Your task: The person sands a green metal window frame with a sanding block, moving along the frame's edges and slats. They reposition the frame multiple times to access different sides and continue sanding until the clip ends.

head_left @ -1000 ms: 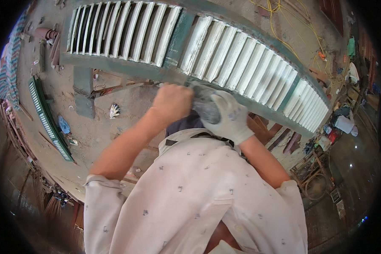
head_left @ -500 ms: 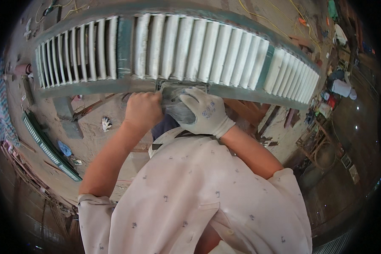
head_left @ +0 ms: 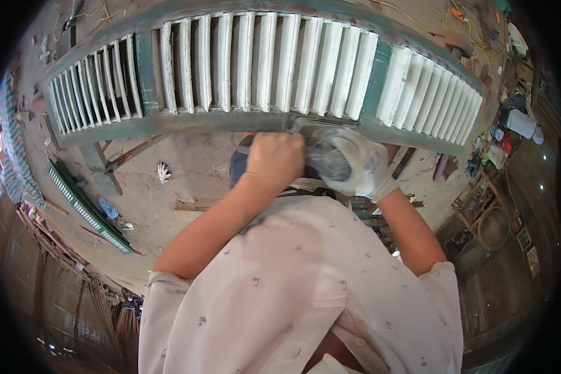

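A long louvred shutter with a worn green frame and white slats lies across in front of me. Against its near rail sits a dusty grey power tool that looks like a sheet sander, blurred by motion. My right hand, in a pale work glove, is wrapped round the sander's body. My bare left hand is closed in a fist at the sander's left side, gripping its edge; its fingertips are hidden.
A second green shutter lies on the floor at left, near a loose white glove. A grey support post stands under the shutter's left part. Yellow cords run along the far floor. Wooden frames and clutter line the right.
Both hands and the sander have moved right along the shutter's near rail. The view has shifted too, and more dark gaps show between the middle slats.
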Available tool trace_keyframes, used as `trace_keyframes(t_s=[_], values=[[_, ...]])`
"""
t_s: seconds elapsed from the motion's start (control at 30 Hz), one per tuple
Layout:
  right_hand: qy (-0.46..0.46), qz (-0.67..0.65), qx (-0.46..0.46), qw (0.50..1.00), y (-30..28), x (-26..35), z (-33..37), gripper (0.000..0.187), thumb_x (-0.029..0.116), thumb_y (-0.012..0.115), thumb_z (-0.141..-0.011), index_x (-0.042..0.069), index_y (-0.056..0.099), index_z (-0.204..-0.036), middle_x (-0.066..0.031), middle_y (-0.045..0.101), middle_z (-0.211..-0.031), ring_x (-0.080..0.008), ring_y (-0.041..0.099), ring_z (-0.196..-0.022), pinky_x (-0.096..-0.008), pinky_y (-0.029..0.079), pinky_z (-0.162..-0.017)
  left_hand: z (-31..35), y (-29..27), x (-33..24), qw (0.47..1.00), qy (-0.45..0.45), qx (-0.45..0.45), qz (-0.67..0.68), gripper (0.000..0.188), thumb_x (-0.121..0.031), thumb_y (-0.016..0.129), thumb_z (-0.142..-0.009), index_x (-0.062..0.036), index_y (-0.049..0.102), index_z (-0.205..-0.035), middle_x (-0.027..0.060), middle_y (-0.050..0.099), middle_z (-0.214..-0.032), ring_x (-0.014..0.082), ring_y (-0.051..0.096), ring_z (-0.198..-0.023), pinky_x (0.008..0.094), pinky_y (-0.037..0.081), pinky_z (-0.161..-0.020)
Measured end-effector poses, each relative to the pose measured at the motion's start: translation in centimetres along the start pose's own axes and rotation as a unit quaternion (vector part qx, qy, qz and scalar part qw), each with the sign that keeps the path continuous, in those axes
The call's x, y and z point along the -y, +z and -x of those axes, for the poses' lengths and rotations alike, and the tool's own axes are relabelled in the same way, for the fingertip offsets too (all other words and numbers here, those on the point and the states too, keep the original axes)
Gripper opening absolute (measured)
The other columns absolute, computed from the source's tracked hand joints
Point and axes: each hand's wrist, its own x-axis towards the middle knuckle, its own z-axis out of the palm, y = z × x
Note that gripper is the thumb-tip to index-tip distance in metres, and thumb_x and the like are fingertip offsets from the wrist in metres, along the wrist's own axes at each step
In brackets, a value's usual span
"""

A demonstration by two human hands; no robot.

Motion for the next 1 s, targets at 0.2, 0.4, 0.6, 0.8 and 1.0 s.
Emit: trace_keyframes(t_s=[0.2,0.4,0.6,0.8,1.0], values=[[0.021,0.025,0.052,0.998,-2.5,-2.0,1.2,0.078,0.042,0.094,-0.063,0.008,0.067,-0.128,-0.0157,0.069,-0.137,-0.0342,0.071,-0.121,-0.0453,0.061,-0.098,-1.4,1.3,-2.6,0.999,0.004,0.012,0.044,0.007,-0.011,0.067,-0.080,-0.0093,0.073,-0.078,0.0166,0.077,-0.078,0.0335,0.077,-0.073,0.0437,0.060,-0.074],[-0.015,-0.003,0.023,1.000,1.1,2.0,-2.9,0.076,0.051,0.086,-0.071,0.010,0.066,-0.132,-0.0147,0.067,-0.137,-0.0325,0.070,-0.121,-0.0447,0.061,-0.093,1.2,-1.7,2.8,0.998,-0.052,0.028,-0.008,0.009,-0.015,0.070,-0.082,-0.0103,0.078,-0.081,0.0142,0.078,-0.078,0.0322,0.079,-0.079,0.0436,0.061,-0.075],[-0.096,0.004,-0.059,0.994,5.5,10.1,-8.9,0.076,0.049,0.083,-0.080,0.011,0.061,-0.142,-0.0167,0.065,-0.139,-0.0370,0.062,-0.132,-0.0524,0.051,-0.107,5.7,-4.7,12.1,0.994,-0.075,0.067,-0.052,0.013,-0.021,0.075,-0.075,-0.0124,0.082,-0.082,0.0181,0.079,-0.083,0.0352,0.079,-0.077,0.0453,0.064,-0.071],[-0.046,-0.055,-0.020,0.997,9.2,15.6,-12.7,0.068,0.053,0.085,-0.072,0.012,0.064,-0.122,-0.0149,0.070,-0.116,-0.0381,0.071,-0.105,-0.0536,0.056,-0.084,8.7,-4.9,18.5,0.993,-0.086,0.047,-0.066,0.019,-0.019,0.077,-0.074,-0.0101,0.081,-0.089,0.0165,0.079,-0.088,0.0352,0.079,-0.086,0.0478,0.062,-0.075],[-0.059,-0.061,-0.025,0.996,7.8,12.5,-11.2,0.069,0.052,0.082,-0.077,0.012,0.064,-0.130,-0.0180,0.070,-0.120,-0.0414,0.070,-0.108,-0.0576,0.054,-0.090,6.2,-2.4,15.9,0.994,-0.056,-0.012,-0.095,0.016,-0.021,0.077,-0.074,-0.0083,0.084,-0.081,0.0149,0.079,-0.083,0.0332,0.079,-0.081,0.0463,0.062,-0.071]])
